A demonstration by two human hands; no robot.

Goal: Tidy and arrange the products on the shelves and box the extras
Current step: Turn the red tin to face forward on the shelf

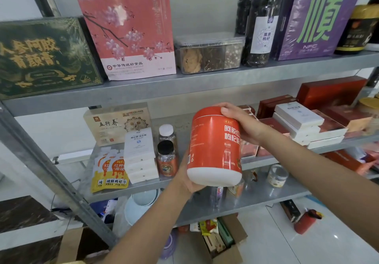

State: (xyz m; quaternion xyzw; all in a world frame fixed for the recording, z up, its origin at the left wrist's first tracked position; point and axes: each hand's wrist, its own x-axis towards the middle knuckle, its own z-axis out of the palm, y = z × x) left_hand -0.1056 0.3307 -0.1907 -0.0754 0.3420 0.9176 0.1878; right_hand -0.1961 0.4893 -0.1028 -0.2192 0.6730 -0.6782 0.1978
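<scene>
Head view. A red jar [215, 147] is held in the air by both hands, in front of the middle shelf [182, 120] of a grey metal rack. The jar's long axis is nearly vertical: the red lid end is pointed up and slightly away towards the rack, and the white base is turned down and towards the viewer. The printed label is faced right of centre and is partly covered.

The left hand [185, 173] is wrapped round the jar's lower left side, with the palm under the base. The right hand [244, 124] is clasped over the upper right side, with the thumb laid across the edge of the lid.

On the middle shelf behind the jar, a stack of white boxes [141, 157] and two small bottles [167, 157] are seen just to its left. A pink box [127, 28] and a purple box [315, 17] are stood upright on the upper shelf [184, 85]. An open cardboard box [235, 249] holding packets is set on the floor below.
</scene>
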